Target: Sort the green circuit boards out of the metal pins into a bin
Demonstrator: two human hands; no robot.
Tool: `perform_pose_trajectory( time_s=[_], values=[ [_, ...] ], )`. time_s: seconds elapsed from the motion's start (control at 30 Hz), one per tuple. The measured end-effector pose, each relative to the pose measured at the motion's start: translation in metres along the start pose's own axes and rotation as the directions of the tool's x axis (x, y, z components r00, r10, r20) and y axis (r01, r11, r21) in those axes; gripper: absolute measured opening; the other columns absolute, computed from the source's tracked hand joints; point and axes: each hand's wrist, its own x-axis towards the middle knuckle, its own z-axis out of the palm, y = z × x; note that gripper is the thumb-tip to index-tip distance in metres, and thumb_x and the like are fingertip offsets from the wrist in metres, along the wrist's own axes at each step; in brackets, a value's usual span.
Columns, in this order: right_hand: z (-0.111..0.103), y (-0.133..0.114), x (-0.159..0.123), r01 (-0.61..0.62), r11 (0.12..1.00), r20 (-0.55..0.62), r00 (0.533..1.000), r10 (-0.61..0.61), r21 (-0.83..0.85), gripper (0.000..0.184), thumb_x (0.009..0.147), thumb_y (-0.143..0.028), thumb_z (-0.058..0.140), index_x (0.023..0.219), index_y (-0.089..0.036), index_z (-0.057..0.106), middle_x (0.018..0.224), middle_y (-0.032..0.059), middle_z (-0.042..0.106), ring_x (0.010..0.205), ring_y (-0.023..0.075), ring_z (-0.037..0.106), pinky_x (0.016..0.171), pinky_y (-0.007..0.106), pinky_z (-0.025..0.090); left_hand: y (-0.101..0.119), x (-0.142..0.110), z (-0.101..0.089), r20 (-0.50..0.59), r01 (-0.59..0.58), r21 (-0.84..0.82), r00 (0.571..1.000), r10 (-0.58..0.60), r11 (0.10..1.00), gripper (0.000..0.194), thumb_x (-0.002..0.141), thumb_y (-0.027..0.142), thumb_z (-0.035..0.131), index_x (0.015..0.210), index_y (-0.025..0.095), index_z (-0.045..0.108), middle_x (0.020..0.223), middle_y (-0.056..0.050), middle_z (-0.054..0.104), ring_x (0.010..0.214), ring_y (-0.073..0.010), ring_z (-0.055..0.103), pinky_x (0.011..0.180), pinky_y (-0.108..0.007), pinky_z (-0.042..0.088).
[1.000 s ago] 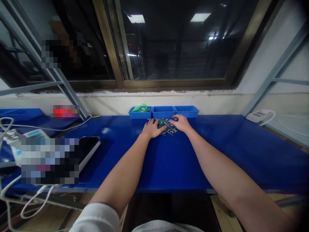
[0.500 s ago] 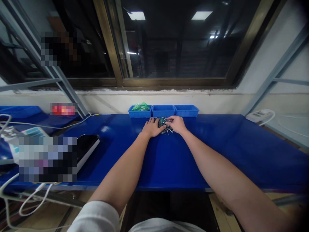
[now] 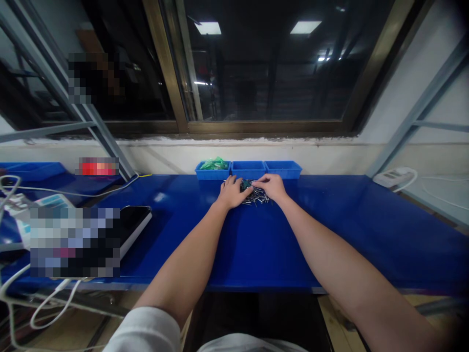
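Note:
A heap of thin metal pieces, like screws or nails, lies on the blue table, with some dark green bits in its middle. My left hand rests at the heap's left side, fingers spread and thumb reaching over the pieces. At the right side of the heap, my right hand has thumb and fingertips pinched together above the metal. Whatever is in that pinch is too small to name. Right behind the hands stand three blue bins in a row: the left bin, middle bin and right bin.
Green plastic wrapping fills the left bin. On the table's left lie a dark-screened device and white cables. A white power strip sits at the far right. Metal frame posts and a window rise behind.
My right hand has shifted slightly right, its fingers still pinched. The left hand stays at the heap's left side, with its fingers a little more bent.

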Motion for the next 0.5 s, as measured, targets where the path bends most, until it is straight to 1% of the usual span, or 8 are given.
perform_pose_trajectory(
  time_s=[0.1, 0.17, 0.23, 0.33, 0.4, 0.5],
  values=[
    [0.003, 0.001, 0.001, 0.003, 1.000, 0.021, 1.000, -0.004, 0.021, 0.033, 0.054, -0.049, 0.070, 0.060, -0.018, 0.066, 0.061, 0.0015, 0.064, 0.059, 0.0155, 0.055, 0.059, 0.028, 0.041, 0.003, 0.001, -0.002, -0.096, -0.101, -0.040, 0.991, 0.097, 0.994, 0.056, 0.081, 0.058, 0.041, 0.122, 0.020, 0.050, 0.135, -0.013, 0.042, 0.128, -0.0279, 0.031, 0.099, -0.044, 0.028],
    [0.004, 0.001, 0.002, 0.001, 1.000, 0.011, 1.000, -0.001, 0.021, 0.035, 0.054, -0.052, 0.069, 0.059, -0.017, 0.065, 0.059, 0.0013, 0.063, 0.057, 0.0148, 0.054, 0.058, 0.028, 0.040, 0.005, 0.001, -0.004, -0.135, -0.195, -0.062, 0.973, 0.185, 0.979, 0.042, 0.083, 0.049, 0.046, 0.113, 0.021, 0.056, 0.123, -0.010, 0.052, 0.119, -0.0249, 0.041, 0.095, -0.041, 0.032],
    [0.005, -0.001, 0.002, -0.004, 1.000, -0.002, 1.000, 0.004, 0.015, 0.038, 0.056, -0.055, 0.067, 0.058, -0.017, 0.064, 0.057, 0.0010, 0.062, 0.056, 0.0142, 0.052, 0.056, 0.027, 0.039, 0.007, 0.001, -0.006, -0.148, -0.253, -0.080, 0.960, 0.239, 0.964, 0.029, 0.084, 0.040, 0.047, 0.103, 0.022, 0.060, 0.109, -0.007, 0.060, 0.108, -0.0218, 0.050, 0.091, -0.038, 0.034],
    [0.006, -0.006, 0.002, 0.001, 1.000, -0.011, 1.000, -0.001, -0.005, 0.042, 0.059, -0.058, 0.063, 0.055, -0.016, 0.061, 0.054, 0.0001, 0.058, 0.053, 0.0130, 0.049, 0.055, 0.026, 0.037, 0.009, 0.002, -0.007, -0.165, -0.264, -0.092, 0.955, 0.247, 0.960, 0.021, 0.087, 0.032, 0.044, 0.092, 0.021, 0.061, 0.094, -0.004, 0.064, 0.095, -0.0190, 0.055, 0.087, -0.035, 0.034],
    [0.007, -0.010, 0.001, 0.011, 0.999, -0.009, 1.000, -0.012, -0.032, 0.046, 0.061, -0.061, 0.060, 0.050, -0.017, 0.057, 0.049, -0.0008, 0.054, 0.050, 0.0120, 0.047, 0.052, 0.026, 0.034, 0.009, 0.003, -0.006, -0.190, -0.253, -0.093, 0.954, 0.232, 0.963, 0.020, 0.087, 0.028, 0.042, 0.089, 0.020, 0.060, 0.091, -0.004, 0.064, 0.092, -0.0185, 0.056, 0.084, -0.034, 0.035],
    [0.008, -0.015, -0.002, 0.012, 0.997, 0.024, 1.000, -0.010, -0.080, 0.052, 0.066, -0.065, 0.053, 0.044, -0.017, 0.052, 0.043, -0.0006, 0.049, 0.046, 0.0114, 0.044, 0.049, 0.026, 0.032, 0.010, 0.004, -0.006, -0.212, -0.230, -0.082, 0.955, 0.209, 0.970, 0.021, 0.089, 0.025, 0.038, 0.088, 0.019, 0.059, 0.091, -0.005, 0.065, 0.090, -0.0185, 0.057, 0.081, -0.033, 0.035]
  ],
)
